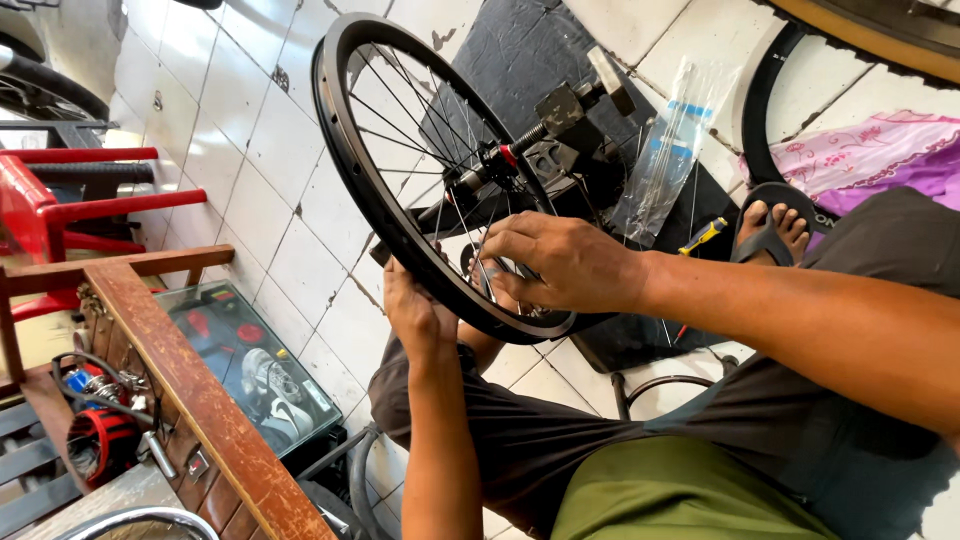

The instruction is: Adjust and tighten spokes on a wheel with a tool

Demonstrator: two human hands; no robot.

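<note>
White floor tiles (250, 200) are filling the background, with open floor running toward 11 o'clock from the wheel. I am seeing a black bicycle wheel (345, 150) standing tilted at centre, its hub sitting on a black stand (570, 125) over a dark mat (520, 50). My left hand (418, 315) is curling around the rim's lower edge at 6 o'clock, gripping it. My right hand (560, 262) is reaching across the rim with fingers bent in among the spokes; I cannot tell what they are pinching. At 3 o'clock a clear plastic bag (670, 150) is lying, holding thin spokes, with a yellow-handled screwdriver (703, 236) just beside it. At 8 o'clock a wooden-framed glass case (215, 400) is crowding close, holding small parts. Red chair (60, 205) is standing at 9 o'clock.
</note>
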